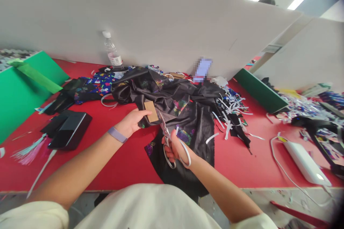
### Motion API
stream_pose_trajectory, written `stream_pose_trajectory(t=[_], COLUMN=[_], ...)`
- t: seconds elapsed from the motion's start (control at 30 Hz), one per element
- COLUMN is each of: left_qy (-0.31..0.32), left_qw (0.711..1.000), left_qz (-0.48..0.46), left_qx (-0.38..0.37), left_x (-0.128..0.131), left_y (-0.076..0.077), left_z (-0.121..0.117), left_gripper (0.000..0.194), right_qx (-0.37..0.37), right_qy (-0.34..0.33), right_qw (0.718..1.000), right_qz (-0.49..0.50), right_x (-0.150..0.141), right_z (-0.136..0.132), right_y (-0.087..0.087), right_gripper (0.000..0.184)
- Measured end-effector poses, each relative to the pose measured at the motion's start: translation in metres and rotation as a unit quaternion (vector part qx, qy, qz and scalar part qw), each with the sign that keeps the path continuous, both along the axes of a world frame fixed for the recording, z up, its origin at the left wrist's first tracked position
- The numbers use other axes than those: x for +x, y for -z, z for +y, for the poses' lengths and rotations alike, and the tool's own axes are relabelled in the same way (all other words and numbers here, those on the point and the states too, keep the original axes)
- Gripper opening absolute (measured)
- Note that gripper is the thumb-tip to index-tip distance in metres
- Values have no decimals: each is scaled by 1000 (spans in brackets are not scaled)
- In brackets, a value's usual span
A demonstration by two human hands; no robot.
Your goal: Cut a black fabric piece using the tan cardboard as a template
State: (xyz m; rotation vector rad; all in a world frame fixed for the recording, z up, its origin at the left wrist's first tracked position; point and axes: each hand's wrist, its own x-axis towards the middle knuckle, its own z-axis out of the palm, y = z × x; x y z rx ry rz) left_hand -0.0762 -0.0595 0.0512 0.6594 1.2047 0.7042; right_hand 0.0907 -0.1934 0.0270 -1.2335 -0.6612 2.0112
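At the middle of the red table (129, 157), the left hand (131, 122) is pinching a small brown card (151, 111) against the edge of the black fabric (188, 114), thumb on top, fingers closed underneath. The right hand (176, 148) is gripping the white-handled scissors (172, 143), fingers threaded through the loops, blades pointing up toward the card and nearly closed. White paper strips (228, 114) are lying scattered just to the right of the cloth. A water bottle (113, 52) is standing by the partition, and a white power bank (306, 162) is sitting well to the right.
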Motion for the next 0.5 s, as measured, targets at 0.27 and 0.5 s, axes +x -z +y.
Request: stream_pose_trajectory(t=[0.27, 0.5], left_qy=[-4, -4], left_qw=[1000, 1000], left_qz=[10, -1], left_qx=[4, 17], left_x=[1, 2], left_y=[0, 4], left_z=[0, -1], left_gripper=[21, 23], right_qx=[-1, -25], right_qy=[-8, 9], right_qw=[1000, 1000], right_qz=[-7, -12], right_x=[-1, -3], right_z=[4, 0], right_y=[-4, -11], right_gripper=[69, 68])
